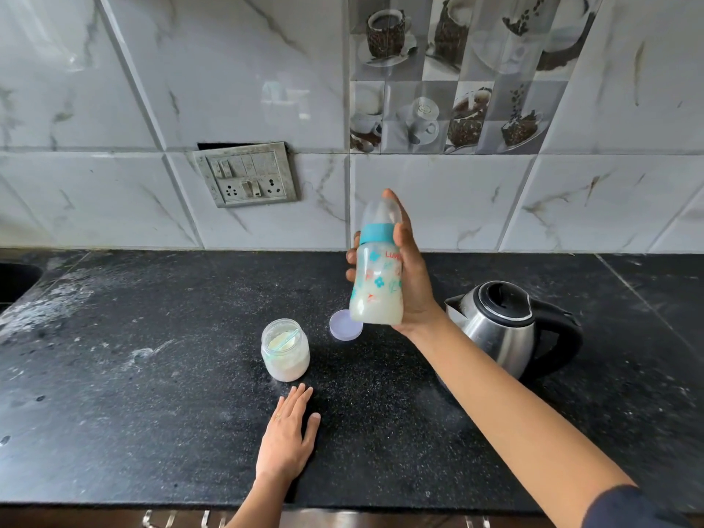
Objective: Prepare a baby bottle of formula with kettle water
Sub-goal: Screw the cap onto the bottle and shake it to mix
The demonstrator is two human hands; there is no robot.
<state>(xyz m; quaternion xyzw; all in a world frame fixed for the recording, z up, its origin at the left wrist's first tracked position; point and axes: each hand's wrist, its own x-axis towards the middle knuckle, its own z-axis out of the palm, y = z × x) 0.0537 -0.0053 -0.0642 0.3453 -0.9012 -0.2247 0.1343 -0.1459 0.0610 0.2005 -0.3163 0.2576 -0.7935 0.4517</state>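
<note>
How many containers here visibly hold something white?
2. The baby bottle, milky liquid in its lower part, is held above the counter by the right hand. The open jar of powder stands on the counter, beyond the left hand. The kettle hides its contents.

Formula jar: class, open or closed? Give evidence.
Open. The formula jar has no lid on, a scoop shows inside, and a purple lid lies apart on the counter.

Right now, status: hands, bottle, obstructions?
Right hand grips capped baby bottle, held above countertop, milky liquid inside. Left hand flat on countertop, empty. Formula jar open, lid beside it; kettle at right, nothing blocking.
</note>
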